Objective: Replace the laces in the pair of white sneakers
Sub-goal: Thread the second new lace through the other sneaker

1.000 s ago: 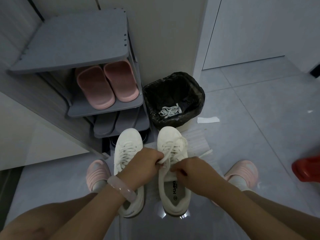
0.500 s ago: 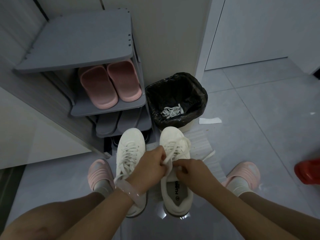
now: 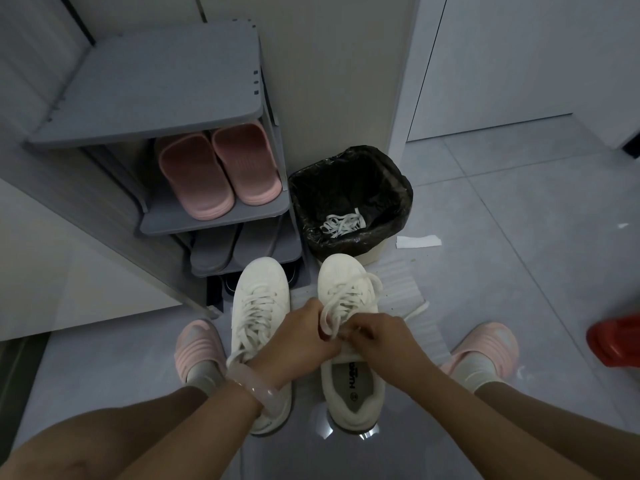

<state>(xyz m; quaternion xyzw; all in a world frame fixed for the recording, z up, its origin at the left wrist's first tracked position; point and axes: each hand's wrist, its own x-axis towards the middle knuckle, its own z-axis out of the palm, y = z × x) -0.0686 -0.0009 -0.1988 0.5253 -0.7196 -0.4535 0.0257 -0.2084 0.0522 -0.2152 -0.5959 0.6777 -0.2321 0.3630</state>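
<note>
Two white sneakers stand side by side on the floor, toes pointing away from me. The left sneaker (image 3: 260,299) is laced and its lace lies loose. Over the tongue of the right sneaker (image 3: 346,282) both hands work its white lace (image 3: 341,301). My left hand (image 3: 301,336) pinches a loop of that lace. My right hand (image 3: 377,336) grips the other strand close beside it. A lace end (image 3: 417,310) trails onto the floor to the right.
A black-lined bin (image 3: 349,174) with old white laces (image 3: 343,223) stands just beyond the sneakers. A grey shoe rack (image 3: 166,81) with pink slippers (image 3: 218,171) is at the left. My feet wear pink slippers (image 3: 197,344). A red object (image 3: 616,339) lies at right, a paper scrap (image 3: 417,241) near the bin.
My hands have drawn closer together over the right sneaker's tongue, and the lace loop between them now stands up higher. The sneakers have stayed in place.
</note>
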